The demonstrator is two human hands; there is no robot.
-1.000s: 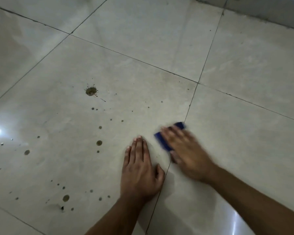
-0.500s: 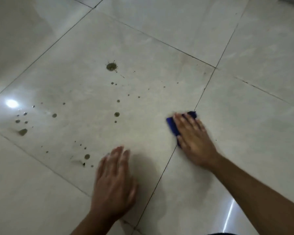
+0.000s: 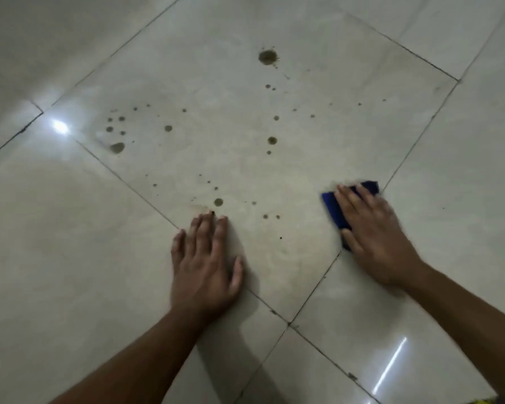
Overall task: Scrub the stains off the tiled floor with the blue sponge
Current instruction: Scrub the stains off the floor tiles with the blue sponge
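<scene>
A blue sponge [image 3: 333,209] lies flat on the pale tiled floor [image 3: 231,158], near the right edge of the stained tile. My right hand [image 3: 373,237] presses down on it, fingers spread over its top, so only its left strip and far corner show. My left hand [image 3: 204,266] rests flat on the floor, palm down with fingers apart, holding nothing. Several dark brownish stains dot the tile ahead: a large splat [image 3: 267,57] far off, a round spot [image 3: 271,140] in the middle, a blot [image 3: 117,147] at the left, and a spot [image 3: 218,202] just beyond my left fingertips.
Dark grout lines [image 3: 315,290] run between the large glossy tiles. A bright light reflection [image 3: 59,126] glares at the left, and a thin streak of glare [image 3: 389,365] shows at the lower right.
The view has shifted left and closer, bringing more stains into sight. My left hand has settled flat near the lower stains. My right hand stays on the sponge by the grout line.
</scene>
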